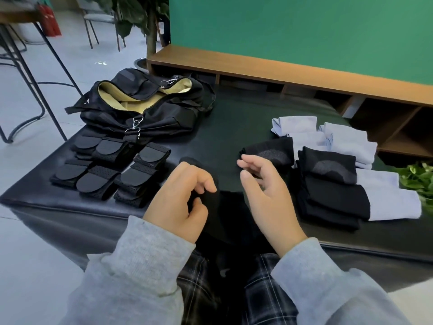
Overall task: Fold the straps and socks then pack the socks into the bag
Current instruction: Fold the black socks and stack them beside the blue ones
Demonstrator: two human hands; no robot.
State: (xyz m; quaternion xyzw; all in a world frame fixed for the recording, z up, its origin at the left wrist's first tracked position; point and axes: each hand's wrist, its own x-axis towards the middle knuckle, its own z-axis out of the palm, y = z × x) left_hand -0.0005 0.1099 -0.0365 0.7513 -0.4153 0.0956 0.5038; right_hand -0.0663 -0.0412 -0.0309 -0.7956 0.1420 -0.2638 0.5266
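Observation:
A black sock (216, 214) lies flat on the black padded table (236, 118) right in front of me. My left hand (178, 202) rests on the sock's left edge, with curled fingers and thumb pinching the fabric. My right hand (269, 195) hovers just above the sock's right side, fingers loosely bent and holding nothing. Folded black socks (332, 186) and folded pale blue socks (349, 141) are piled to the right. Several folded black straps (112, 170) lie in rows on the left. Behind them the black bag (145, 109) sits unzipped, showing its beige lining.
A low wooden shelf unit (293, 73) under a green wall runs along the table's far side. Green leaves (417, 179) poke in at the right edge. Metal stools and chairs (35, 85) stand on the floor to the left.

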